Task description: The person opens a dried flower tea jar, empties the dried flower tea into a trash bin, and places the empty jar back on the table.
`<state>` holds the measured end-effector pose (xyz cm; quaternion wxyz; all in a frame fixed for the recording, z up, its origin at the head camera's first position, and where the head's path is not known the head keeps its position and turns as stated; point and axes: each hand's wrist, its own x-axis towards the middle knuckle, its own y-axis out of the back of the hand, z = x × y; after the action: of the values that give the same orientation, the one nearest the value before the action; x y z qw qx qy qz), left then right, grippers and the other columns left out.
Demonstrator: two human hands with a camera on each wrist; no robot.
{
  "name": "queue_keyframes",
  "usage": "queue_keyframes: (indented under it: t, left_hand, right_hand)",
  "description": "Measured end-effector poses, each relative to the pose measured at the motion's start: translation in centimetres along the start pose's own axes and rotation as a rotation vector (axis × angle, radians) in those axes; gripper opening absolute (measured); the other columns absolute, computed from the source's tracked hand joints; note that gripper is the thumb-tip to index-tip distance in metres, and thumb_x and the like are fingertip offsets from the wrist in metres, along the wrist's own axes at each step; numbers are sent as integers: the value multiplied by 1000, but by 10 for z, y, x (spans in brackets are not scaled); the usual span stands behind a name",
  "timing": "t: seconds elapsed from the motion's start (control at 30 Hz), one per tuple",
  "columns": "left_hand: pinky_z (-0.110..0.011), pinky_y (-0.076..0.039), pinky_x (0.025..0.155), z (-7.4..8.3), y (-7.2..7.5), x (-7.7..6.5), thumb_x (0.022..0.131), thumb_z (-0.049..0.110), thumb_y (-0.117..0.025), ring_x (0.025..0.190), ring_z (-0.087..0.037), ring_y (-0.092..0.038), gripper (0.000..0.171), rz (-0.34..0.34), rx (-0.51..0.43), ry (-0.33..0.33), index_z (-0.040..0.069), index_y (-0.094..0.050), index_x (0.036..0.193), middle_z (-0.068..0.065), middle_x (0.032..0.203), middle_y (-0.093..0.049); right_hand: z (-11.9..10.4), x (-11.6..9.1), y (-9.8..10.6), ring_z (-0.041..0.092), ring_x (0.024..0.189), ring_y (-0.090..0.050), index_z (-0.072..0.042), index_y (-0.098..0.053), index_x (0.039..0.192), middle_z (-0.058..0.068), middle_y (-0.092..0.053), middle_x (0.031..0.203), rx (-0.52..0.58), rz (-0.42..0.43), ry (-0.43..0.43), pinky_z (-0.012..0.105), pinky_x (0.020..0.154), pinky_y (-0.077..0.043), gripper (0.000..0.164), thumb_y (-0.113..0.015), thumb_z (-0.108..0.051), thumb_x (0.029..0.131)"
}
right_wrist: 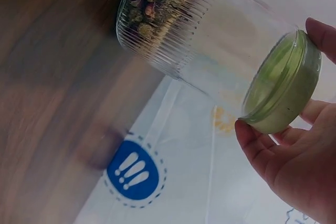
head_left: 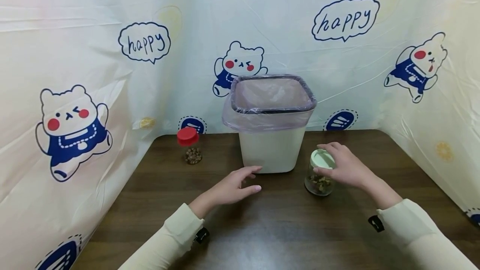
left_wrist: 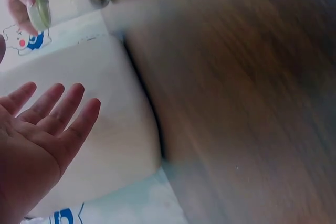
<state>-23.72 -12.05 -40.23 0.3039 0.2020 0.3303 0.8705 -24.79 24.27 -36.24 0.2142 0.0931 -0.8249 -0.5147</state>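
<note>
A clear glass jar with a ribbed lower part holds dried flowers at its bottom. My right hand grips its light green lid from above, thumb and fingers around the rim. In the head view the jar stands upright on the table, right of the white bin. My left hand hovers in front of the bin with fingers spread and holds nothing. The left wrist view shows its fingers extended, with the bin's side behind them.
A purple plastic bag lines the bin and folds over its rim. Back left on the wooden table stands a small clear jar with a red lid and brown contents. A printed curtain encloses the back and sides.
</note>
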Motion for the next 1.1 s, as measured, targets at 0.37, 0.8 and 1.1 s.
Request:
queue_keyframes:
  t: [0.37,0.8,1.1]
  left_hand:
    - [-45,-49,89,5,-13,3,96,37,-61,124,-24,-51,61,-31,7,-11,13,-39,148,-1,143,-47]
    - [-33,-50,86,5,-30,12,95,37,-63,122,-23,-53,63,-43,12,-16,9,-40,147,-10,144,-47]
    - [-28,-49,85,3,-38,15,92,40,-66,121,-18,-53,69,-35,-1,24,11,-37,148,-3,143,-47]
  right_hand:
    - [-30,3,-16,30,103,-50,-5,-54,134,15,-52,124,17,-21,70,43,75,-48,70,-75,-47,82]
    - [-69,6,-32,29,107,-50,-7,-56,133,13,-53,124,25,-25,151,43,79,-48,69,-80,-41,78]
    - [-89,7,-41,25,102,-50,-6,-57,130,8,-55,118,47,-12,228,35,74,-47,66,-80,-40,79]
